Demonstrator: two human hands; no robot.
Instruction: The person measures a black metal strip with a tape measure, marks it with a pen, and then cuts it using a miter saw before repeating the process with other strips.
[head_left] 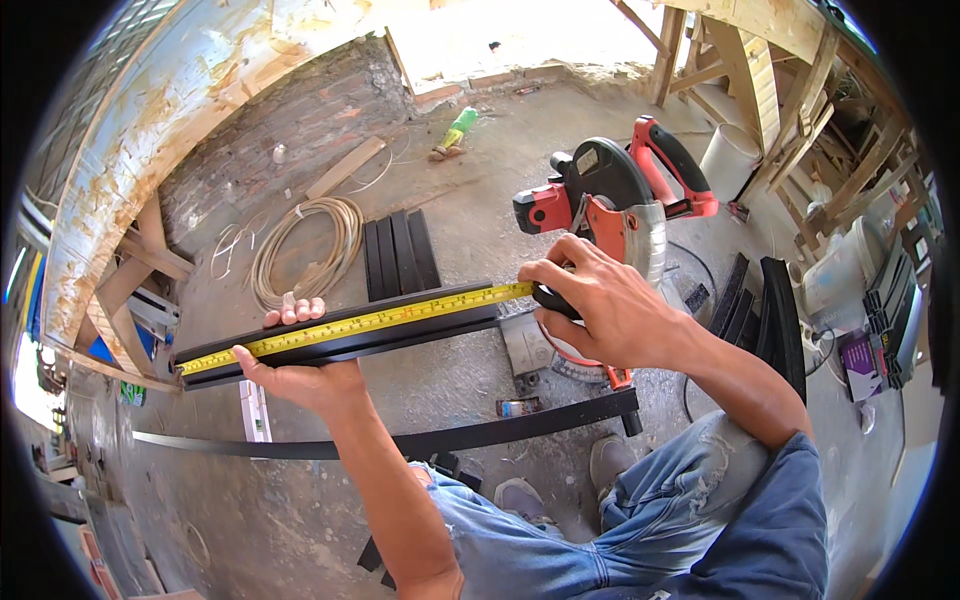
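Observation:
A short black metal profile [430, 333] is held out in front of me, with a yellow tape measure [400, 315] stretched along its top. My left hand [305, 375] wraps round the profile from below, its thumb lying by the tape near the left end. At the profile's right end my right hand [610, 310] grips the tape measure's dark case, which is mostly hidden by the fingers. A red and black miter saw [600, 200] stands on the floor just beyond my right hand.
A long black bar [500, 422] lies across before my knees. Past the profile are several cut black pieces [400, 255] and a coiled hose [305, 250]. More black profiles [780, 320] and a white bucket [730, 160] sit to the right. A workbench [130, 170] stands at left.

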